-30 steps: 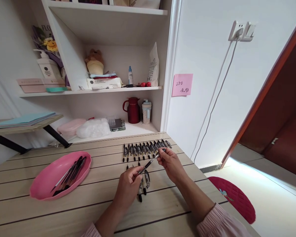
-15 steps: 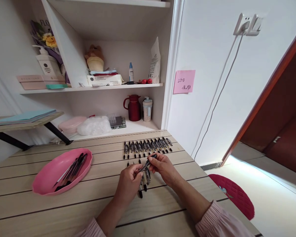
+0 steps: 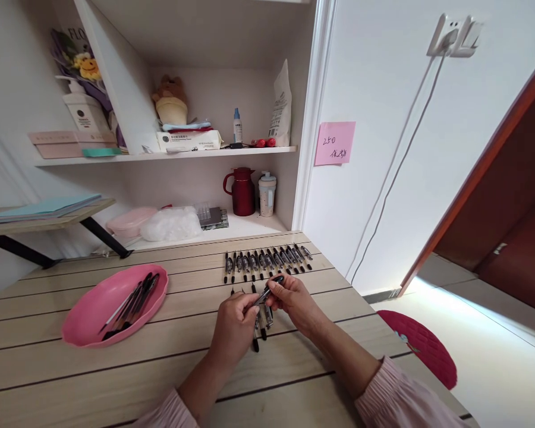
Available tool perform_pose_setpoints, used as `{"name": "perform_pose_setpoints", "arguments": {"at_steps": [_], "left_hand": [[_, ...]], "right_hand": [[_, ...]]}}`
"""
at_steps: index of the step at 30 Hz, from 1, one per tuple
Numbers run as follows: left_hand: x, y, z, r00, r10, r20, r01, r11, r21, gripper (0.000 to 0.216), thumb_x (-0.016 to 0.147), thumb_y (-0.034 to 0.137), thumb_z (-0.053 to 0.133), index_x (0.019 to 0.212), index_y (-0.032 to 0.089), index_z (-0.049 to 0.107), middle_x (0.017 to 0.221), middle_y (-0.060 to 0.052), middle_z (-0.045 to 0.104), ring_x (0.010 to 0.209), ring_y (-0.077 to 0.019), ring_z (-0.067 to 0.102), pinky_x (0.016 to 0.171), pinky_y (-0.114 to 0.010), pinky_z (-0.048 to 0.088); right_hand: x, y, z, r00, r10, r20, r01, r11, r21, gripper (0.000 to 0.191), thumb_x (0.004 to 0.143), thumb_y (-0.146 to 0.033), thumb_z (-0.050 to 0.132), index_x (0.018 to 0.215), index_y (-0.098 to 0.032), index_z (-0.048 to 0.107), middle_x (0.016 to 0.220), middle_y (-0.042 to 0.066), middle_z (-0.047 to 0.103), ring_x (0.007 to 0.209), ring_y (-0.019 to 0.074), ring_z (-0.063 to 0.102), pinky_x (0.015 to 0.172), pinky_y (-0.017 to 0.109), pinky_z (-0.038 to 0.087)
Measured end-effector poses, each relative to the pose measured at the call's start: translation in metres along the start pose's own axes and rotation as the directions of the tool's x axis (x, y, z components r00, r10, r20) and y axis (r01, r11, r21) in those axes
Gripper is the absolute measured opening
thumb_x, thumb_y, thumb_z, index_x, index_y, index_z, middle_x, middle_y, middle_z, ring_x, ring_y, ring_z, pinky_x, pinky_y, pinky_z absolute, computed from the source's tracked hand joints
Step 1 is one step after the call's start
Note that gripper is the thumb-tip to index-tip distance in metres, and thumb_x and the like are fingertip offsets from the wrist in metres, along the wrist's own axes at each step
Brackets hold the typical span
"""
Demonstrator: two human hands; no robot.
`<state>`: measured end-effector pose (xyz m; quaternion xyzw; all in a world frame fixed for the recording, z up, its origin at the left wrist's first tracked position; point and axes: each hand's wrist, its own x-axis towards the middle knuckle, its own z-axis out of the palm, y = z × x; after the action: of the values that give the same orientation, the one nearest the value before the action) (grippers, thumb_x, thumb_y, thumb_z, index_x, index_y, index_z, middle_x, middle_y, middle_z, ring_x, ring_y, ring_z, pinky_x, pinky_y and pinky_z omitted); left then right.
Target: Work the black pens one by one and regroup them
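The left hand point(image 3: 235, 321) pinches the eight o'clock end of a pen point(image 3: 264, 293) over the table point(image 3: 196, 333), the right hand point(image 3: 293, 302) its two o'clock end, with a pink tray point(image 3: 87, 306) at nine.

Pretty plain room tbh: white wall point(image 3: 374, 77), white shelving point(image 3: 214, 95) behind a light wood-look table point(image 3: 71, 380) with dark stripes running across it. Off to the right there's a reddish-brown door frame point(image 3: 477, 172), a dark red door point(image 3: 512, 208) and pale floor point(image 3: 494, 339) with a bright streak of light point(image 3: 443, 304). A quilted red seat point(image 3: 428, 351) pokes out beside the table, and a gray cable point(image 3: 389, 191) dangles from the wall socket point(image 3: 448, 37).
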<state>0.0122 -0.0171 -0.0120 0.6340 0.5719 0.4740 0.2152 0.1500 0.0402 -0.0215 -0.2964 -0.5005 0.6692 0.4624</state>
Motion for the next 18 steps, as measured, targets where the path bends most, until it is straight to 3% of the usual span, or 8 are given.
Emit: {"name": "perform_pose_setpoints", "arguments": {"at_steps": [6,10,13,18], "left_hand": [[0.003,-0.006,-0.001,0.998,-0.037,0.046,0.037,0.999,-0.005,0.025,0.07,0.018,0.049,0.087,0.018,0.068,0.077,-0.004,0.065,0.071,-0.0162,0.06,0.065,-0.026,0.045],[0.01,-0.006,-0.015,0.992,-0.004,-0.124,0.016,0.996,0.09,0.022,0.069,0.021,0.051,0.084,0.018,0.068,0.075,-0.003,0.061,0.068,-0.0144,0.058,0.064,-0.025,0.044],[0.02,-0.006,-0.046,0.968,0.017,-0.252,0.039,0.976,0.214,0.025,0.07,0.025,0.052,0.088,0.018,0.068,0.075,-0.002,0.06,0.067,-0.0143,0.057,0.063,-0.025,0.044],[0.034,-0.021,-0.136,0.932,-0.076,-0.354,0.261,0.819,0.511,0.029,0.073,0.034,0.049,0.092,0.021,0.066,0.089,-0.004,0.067,0.08,-0.018,0.059,0.066,-0.025,0.042]], "right_hand": [[0.001,-0.001,-0.004,1.0,0.025,-0.005,-0.025,1.0,-0.008,0.036,0.064,-0.048,0.064,0.078,-0.017,0.054,0.06,0.0,0.061,0.047,0.0096,0.053,0.044,0.02,0.036],[0.005,-0.002,-0.015,0.989,-0.039,-0.14,0.03,0.997,-0.071,0.041,0.067,-0.053,0.06,0.09,-0.019,0.055,0.072,0.001,0.061,0.05,0.01,0.055,0.042,0.02,0.036],[0.006,0.0,-0.02,0.986,-0.055,-0.156,0.035,0.991,-0.129,0.042,0.068,-0.055,0.057,0.085,-0.017,0.058,0.069,0.001,0.059,0.048,0.0093,0.052,0.042,0.021,0.035],[0.005,0.004,-0.017,0.995,-0.051,-0.088,0.025,0.963,-0.268,0.042,0.069,-0.055,0.054,0.08,-0.015,0.06,0.067,0.003,0.059,0.047,0.0091,0.051,0.042,0.021,0.033]]}}
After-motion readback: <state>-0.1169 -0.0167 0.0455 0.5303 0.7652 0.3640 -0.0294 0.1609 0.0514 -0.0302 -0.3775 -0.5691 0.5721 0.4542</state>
